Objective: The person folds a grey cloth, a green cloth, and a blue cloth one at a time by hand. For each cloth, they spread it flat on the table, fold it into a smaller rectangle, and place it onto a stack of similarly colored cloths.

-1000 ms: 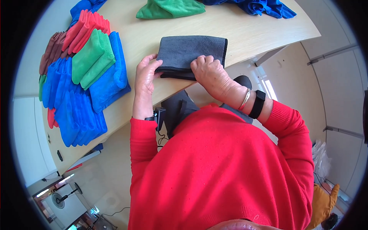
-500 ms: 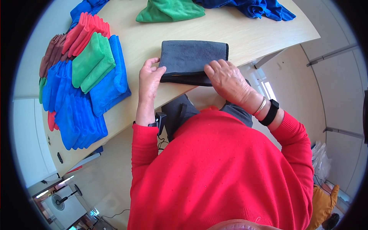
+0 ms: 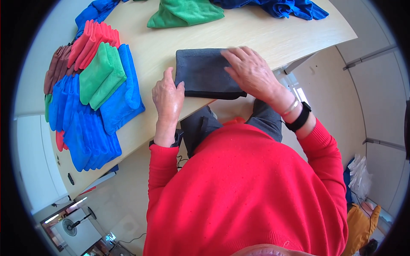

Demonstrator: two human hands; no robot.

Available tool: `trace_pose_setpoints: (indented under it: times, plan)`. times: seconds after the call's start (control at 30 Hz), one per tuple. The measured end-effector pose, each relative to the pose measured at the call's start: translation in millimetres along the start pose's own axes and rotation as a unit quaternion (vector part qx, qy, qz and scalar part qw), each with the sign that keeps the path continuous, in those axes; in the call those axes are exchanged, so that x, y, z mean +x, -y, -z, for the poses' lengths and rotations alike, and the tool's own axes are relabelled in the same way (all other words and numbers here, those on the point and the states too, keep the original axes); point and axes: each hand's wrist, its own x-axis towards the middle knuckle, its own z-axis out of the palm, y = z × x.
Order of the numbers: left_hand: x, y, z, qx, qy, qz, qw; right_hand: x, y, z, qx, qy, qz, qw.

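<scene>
A dark grey folded towel [image 3: 203,74] with black edging lies flat on the light wooden table, close to its front edge. My left hand [image 3: 168,96] rests at the towel's left side, its fingers apart and the thumb touching the near left corner. Over the right part of the towel lies my right hand [image 3: 252,73], fingers stretched out across the cloth and slightly blurred at the tips. It covers the towel's right edge. Neither hand grips the cloth.
On the left stand folded towels in rows: red [image 3: 92,45], brown [image 3: 57,66], green [image 3: 102,74] and blue [image 3: 92,143]. At the table's far side lie a loose green cloth [image 3: 183,15] and a crumpled blue cloth [image 3: 294,9]. A black marker-like object [image 3: 71,178] lies near the left edge.
My right hand has gone from gripping the towel's near right edge to lying spread over its right part. The near edge now lies flatter. My left fingers have loosened and shifted slightly nearer.
</scene>
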Motion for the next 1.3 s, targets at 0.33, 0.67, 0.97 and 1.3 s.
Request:
trace_pose_setpoints:
  times: [0.33, 0.67, 0.97, 1.3]
  plan:
    - [30, -25, 6, 0.111, -0.055, -0.21, 0.97, 11, -4, -54, -0.124, 0.001, 0.015, 0.992]
    - [42, -8, -44, 0.072, 0.046, -0.259, 0.962, 12, -5, -56, -0.069, -0.001, 0.006, 0.998]
    - [41, -9, -48, -0.03, -0.005, -0.194, 0.98, 8, -3, -49, -0.067, 0.005, 0.006, 0.998]
    - [77, -13, -21, 0.047, 0.01, -0.327, 0.944, 14, -7, -40, -0.061, -0.018, 0.041, 0.997]
